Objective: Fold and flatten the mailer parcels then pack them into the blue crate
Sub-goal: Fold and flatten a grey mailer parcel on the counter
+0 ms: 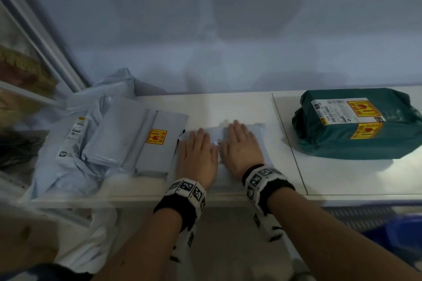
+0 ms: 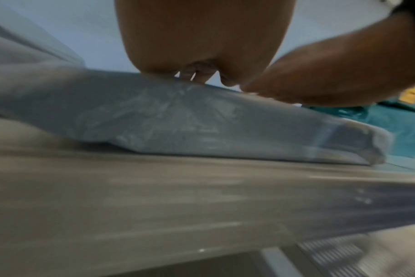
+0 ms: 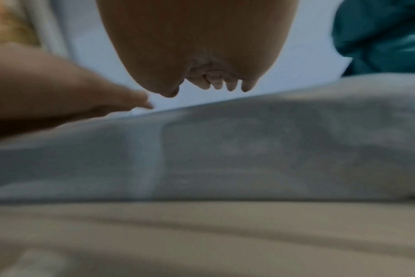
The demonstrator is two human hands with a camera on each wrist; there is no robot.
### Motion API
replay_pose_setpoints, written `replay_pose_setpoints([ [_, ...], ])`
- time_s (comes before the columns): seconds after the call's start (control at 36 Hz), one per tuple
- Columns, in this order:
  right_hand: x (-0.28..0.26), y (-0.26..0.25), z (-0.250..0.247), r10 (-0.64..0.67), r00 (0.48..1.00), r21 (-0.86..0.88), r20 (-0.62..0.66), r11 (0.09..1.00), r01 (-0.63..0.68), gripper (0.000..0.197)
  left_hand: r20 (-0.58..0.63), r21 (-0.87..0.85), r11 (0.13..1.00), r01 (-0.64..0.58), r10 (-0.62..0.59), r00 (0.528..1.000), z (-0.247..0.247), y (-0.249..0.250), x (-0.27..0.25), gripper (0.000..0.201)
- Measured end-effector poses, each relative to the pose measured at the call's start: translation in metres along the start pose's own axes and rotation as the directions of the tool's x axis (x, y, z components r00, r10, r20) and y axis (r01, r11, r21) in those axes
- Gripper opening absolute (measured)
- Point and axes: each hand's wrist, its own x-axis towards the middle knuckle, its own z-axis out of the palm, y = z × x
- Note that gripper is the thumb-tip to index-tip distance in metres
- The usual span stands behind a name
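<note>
No wording can be read clearly anywhere. The green parcel [image 1: 356, 125] carries a white shipping label [image 1: 328, 109] with barcodes and tiny print too blurred to make out, plus two yellow stickers [image 1: 363, 108] with red symbols. A grey parcel [image 1: 157, 143] bears one more yellow-and-red sticker [image 1: 156, 136]. Another grey mailer [image 1: 68, 139] has a white label [image 1: 76, 133], illegible. The wristbands [image 1: 188, 189] show black-and-white square code markers.

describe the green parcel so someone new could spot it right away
On the white table, look to the right end, past the two flat hands. The green parcel sits alone there: bulky, dark teal, with yellow warning stickers, unlike the pale grey mailers piled on the left.
</note>
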Motion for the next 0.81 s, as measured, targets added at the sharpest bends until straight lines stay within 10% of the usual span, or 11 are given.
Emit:
replay_pose_setpoints([
  [0.42, -0.017, 0.025, 0.011, 0.036, 0.998, -0.075, 0.053, 0.997, -0.032, 0.063, 0.124, -0.136, 0.991, 0.010, 0.007, 0.992, 0.015, -0.019, -0.012, 0.060],
  [0.81, -0.015, 0.043, -0.013, 0.396, 0.896, 0.477, 0.201, 0.759, -0.443, 0.053, 0.194, -0.564, 0.780, 0.269, -0.191, 0.962, 0.008, -0.018, -0.009, 0.076],
])
